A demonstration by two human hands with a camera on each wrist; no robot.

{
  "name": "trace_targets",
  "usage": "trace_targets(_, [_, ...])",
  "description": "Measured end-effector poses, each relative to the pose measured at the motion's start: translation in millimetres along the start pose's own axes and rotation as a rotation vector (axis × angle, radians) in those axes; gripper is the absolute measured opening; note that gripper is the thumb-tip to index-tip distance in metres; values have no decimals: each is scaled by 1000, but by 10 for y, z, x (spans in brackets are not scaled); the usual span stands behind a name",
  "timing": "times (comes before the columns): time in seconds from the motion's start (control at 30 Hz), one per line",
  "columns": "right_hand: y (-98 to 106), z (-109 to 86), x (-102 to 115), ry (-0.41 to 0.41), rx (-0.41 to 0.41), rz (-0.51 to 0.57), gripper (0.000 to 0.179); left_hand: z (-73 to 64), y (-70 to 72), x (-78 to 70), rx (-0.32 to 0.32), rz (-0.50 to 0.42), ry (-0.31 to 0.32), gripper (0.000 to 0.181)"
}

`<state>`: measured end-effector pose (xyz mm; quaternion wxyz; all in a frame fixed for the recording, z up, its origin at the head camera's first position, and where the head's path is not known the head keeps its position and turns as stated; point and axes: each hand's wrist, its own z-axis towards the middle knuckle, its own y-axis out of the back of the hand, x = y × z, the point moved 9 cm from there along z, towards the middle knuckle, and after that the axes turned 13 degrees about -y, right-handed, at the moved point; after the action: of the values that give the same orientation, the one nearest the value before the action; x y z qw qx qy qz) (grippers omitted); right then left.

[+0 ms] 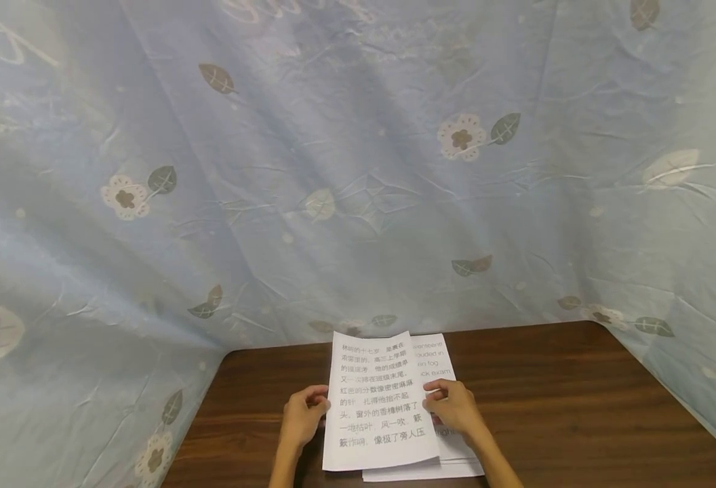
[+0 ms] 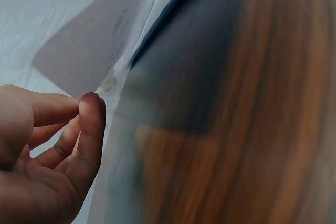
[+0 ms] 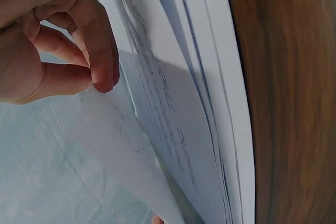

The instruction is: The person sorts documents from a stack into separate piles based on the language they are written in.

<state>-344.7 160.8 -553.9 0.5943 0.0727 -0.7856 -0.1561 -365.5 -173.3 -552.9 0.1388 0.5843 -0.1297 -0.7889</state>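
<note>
A white sheet of paper (image 1: 376, 407) printed with Chinese characters is held up between both hands, its top corners curling slightly. The left hand (image 1: 302, 415) pinches its left edge between thumb and fingers; in the left wrist view this grip (image 2: 63, 140) is at the paper's edge, above the wood. On the opposite edge the right hand (image 1: 454, 405) pinches the sheet, as the right wrist view shows with the thumb and fingers (image 3: 102, 69) meeting on it. Beneath and to the right lies a stack of printed sheets (image 1: 434, 352), English words showing on the top one, partly covered by the held sheet.
The papers are over a dark brown wooden table (image 1: 565, 393). Behind it and at both sides hangs a pale blue curtain (image 1: 370, 169) with leaf and flower prints, meeting the table's far edge.
</note>
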Motion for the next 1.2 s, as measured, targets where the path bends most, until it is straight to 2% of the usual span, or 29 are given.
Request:
trace_targets(0.4, [-388,-39,88,17,72,21,42,-8,368,184,-16,42,47,31])
trace_targets(0.67, [-614,-62,143,30,88,40,42,-56,605,252,-32,42,65,31])
trace_targets(1.2, [-926,-165,219,15,138,72,41,-152,894,419,-26,37,113,34])
